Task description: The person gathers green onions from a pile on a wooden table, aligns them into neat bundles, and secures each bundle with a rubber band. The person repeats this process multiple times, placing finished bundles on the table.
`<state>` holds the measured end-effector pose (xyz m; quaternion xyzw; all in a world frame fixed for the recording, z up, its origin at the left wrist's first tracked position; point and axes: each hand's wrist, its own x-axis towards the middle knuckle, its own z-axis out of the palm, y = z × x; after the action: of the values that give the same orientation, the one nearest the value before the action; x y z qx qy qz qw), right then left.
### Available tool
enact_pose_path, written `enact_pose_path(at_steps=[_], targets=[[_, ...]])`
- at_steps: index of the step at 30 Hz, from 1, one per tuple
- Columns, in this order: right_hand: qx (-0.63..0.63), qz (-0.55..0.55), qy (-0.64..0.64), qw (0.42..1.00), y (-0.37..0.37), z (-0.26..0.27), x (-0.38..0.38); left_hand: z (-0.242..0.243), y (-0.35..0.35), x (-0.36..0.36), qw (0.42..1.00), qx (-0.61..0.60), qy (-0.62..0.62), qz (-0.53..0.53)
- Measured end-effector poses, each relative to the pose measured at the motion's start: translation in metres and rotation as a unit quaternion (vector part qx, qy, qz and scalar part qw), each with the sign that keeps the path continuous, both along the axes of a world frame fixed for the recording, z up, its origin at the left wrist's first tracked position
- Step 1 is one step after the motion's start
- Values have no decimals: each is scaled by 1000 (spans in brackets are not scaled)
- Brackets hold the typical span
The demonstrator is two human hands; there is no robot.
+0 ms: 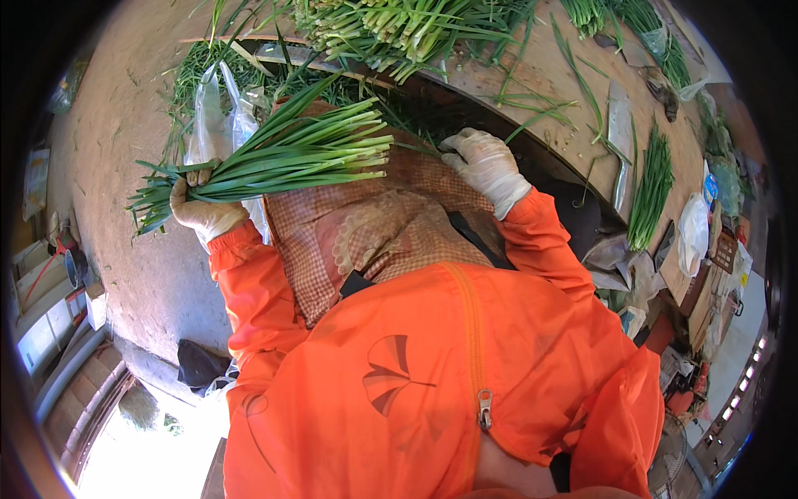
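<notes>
My left hand (209, 209), in a whitish glove, grips a bunch of garlic chives (299, 146) by the leafy end. The pale cut stems point right, over my lap. My right hand (489, 163), gloved too, is near the table's edge with its fingers curled. A thin green blade runs close to its fingertips; whether it is pinched there is unclear. A brown checked apron (399, 231) covers my lap. Beyond the hands, a large pile of chives (405, 28) lies on the wooden tabletop (561, 93), stem ends towards me.
A metal blade-like strip (619, 140) and a smaller chive bundle (651, 187) lie on the table at right. Clear plastic bags (209, 115) hang beside my left hand. Loose leaves (187, 81) litter the floor. A white plastic bag (693, 234) is at far right.
</notes>
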<state>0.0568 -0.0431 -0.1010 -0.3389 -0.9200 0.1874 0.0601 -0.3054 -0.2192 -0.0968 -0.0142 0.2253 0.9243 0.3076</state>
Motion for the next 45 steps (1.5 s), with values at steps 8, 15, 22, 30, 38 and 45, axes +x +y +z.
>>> enact_pose_path(at_steps=[8, 15, 22, 30, 38, 45], targets=[[-82, -16, 189, 979, -7, 15, -37, 2, -3, 4, 996, 77, 37, -28], [-386, -19, 289, 876, -5, 15, -72, -7, -13, -11, 978, 184, 55, -83], [-552, -23, 300, 778, -16, 22, -85, 7, -17, -21, 958, 274, 41, -68], [-728, -66, 342, 590, -23, 41, -83, 29, -14, -22, 948, 307, 50, -75], [-577, -67, 343, 738, -20, 56, -76, 54, -3, -10, 938, 328, 86, -71], [-467, -73, 428, 770, -6, 78, -57, 78, 10, -5, 929, 331, 109, -124]])
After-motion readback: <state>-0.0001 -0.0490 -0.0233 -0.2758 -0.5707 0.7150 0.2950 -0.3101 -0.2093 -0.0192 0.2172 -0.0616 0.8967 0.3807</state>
